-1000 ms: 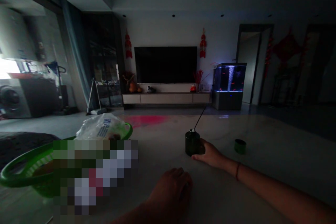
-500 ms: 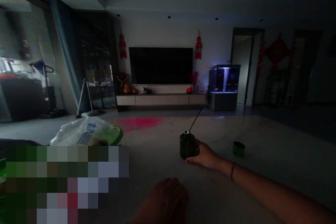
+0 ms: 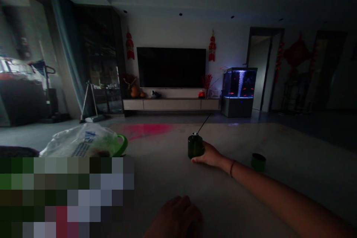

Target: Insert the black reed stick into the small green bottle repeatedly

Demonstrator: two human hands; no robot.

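Observation:
A dark green glass bottle [image 3: 194, 146] with a short pale neck stands on the table in the head view. One thin dark stick [image 3: 204, 123] leans out of its mouth to the upper right. My right hand [image 3: 209, 154] is wrapped round the bottle's right side, thumb low in front. Near the bottom edge, my left hand [image 3: 176, 215] lies on the table with its fingers curled under. Its fingertips are hidden, and no object shows in it. A small green ring-shaped piece, perhaps a cap [image 3: 258, 162], sits apart from the bottle, beyond my right forearm.
On the left are a clear plastic bag [image 3: 80, 142] and a green handle [image 3: 122, 145]; a pixelated patch covers what is below them. The pale tabletop [image 3: 156, 171] has a pink patch [image 3: 149, 129] at its far side. Further back stand a low cabinet [image 3: 171, 104] and a lit aquarium [image 3: 239, 85].
The bottle and my right hand have shifted slightly left and up in the view. My left hand appears a little lower. The camera view has also moved slightly.

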